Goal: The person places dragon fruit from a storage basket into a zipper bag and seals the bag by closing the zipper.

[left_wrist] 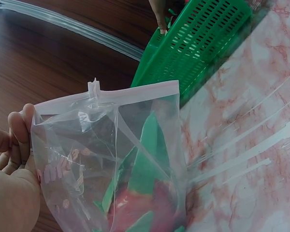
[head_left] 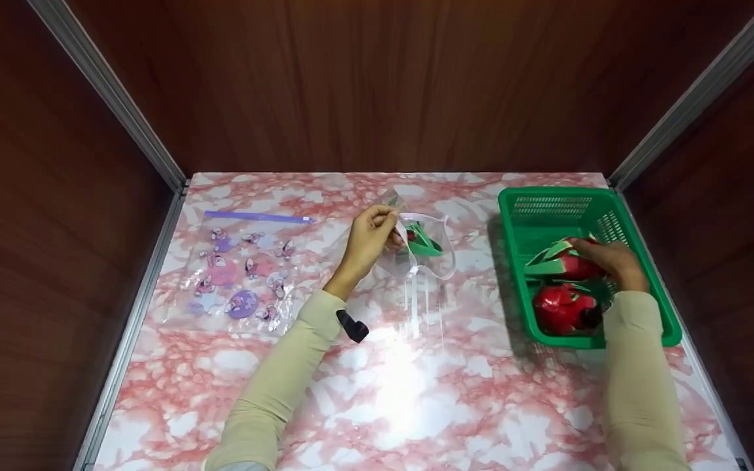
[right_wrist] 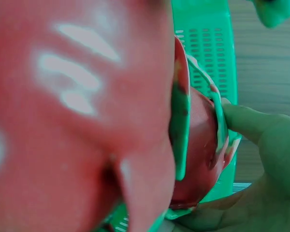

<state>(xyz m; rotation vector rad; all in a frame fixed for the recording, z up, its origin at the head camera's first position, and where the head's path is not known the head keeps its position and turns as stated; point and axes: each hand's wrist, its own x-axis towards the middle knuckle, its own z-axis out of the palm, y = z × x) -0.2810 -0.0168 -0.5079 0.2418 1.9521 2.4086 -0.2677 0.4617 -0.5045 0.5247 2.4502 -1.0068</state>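
Fruit with red skin and green leaves is in three spots that show. One red fruit sits low inside a clear bag near the middle of the counter. The bag has a pale pink strip along its top edge. The left hand has a small, tight grip, with finger and thumb pinching that top edge at one end. I cannot tell how wide the mouth of the bag is.

The right hand is down inside a green basket, which has lots of little holes in its sides. Its grip is bent around the far fruit, with the thumb on one side and fingers on the other. The near fruit lies in the same basket, on the side closer to the person. In the right wrist view it looks very big and shiny.

Over on the left, a picture bag lies flat. It is see-through, with pink and purple pictures and a purple strip across the far end. Both arms wear light yellow sleeves. Brown wood walls stand around the pink and white counter.
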